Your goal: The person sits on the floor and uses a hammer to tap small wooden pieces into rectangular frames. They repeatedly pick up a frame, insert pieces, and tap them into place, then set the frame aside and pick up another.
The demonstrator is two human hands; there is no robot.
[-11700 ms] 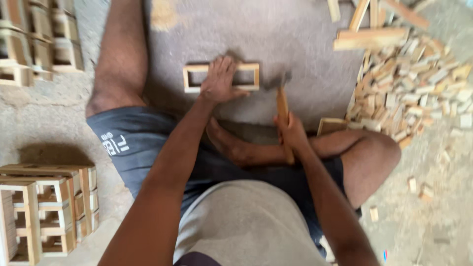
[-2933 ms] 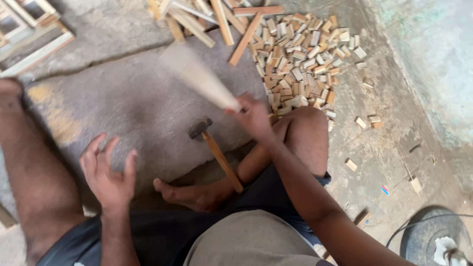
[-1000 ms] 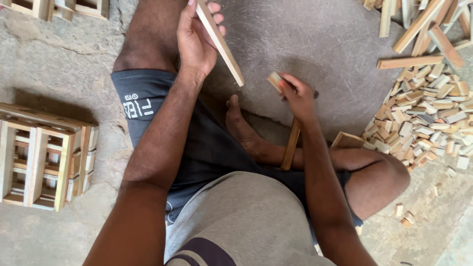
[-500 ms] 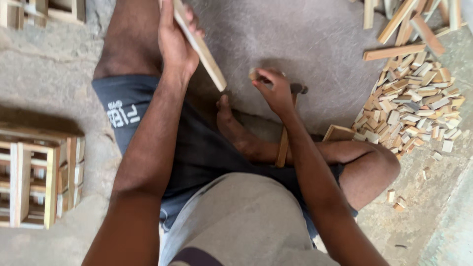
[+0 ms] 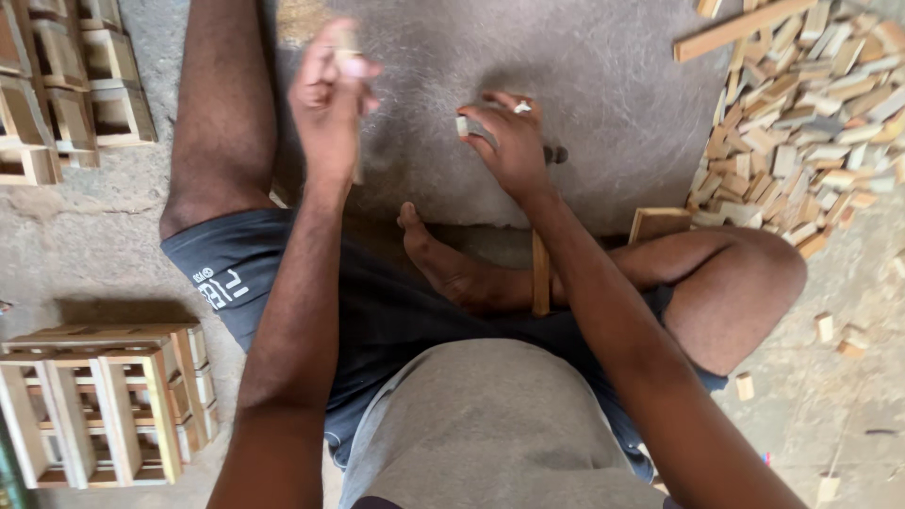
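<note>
- Left hand (image 5: 328, 99): raised over the grey stone slab (image 5: 603, 85), fingers curled shut round a thin pale wooden strip (image 5: 351, 66). Motion blur there, so I can't tell the strip's full length or angle.
- Right hand (image 5: 514, 141): low over the slab, fingertips pinched on a small pale wooden block (image 5: 468, 125), just beside the hammer head.
- Wooden-handled hammer (image 5: 540, 269): lies loose, handle running from my crossed shin up under the right wrist, dark head poking out right of the hand. Neither hand grips it.
- I'm sitting cross-legged on the floor; bare foot (image 5: 443, 259) rests at the slab's near edge, between the two arms.
- My read: this is the positioning step, block and strip being brought together on the slab, no nailing under way.
- Next move, as I judge it: strip laid flat, block squared against it, then the right hand freed for the hammer.
- Right: heap of short light wooden offcuts (image 5: 811, 123), a long batten on top.
- Left: stacks of finished small wooden frames (image 5: 104, 405), more at top left (image 5: 66, 94).
</note>
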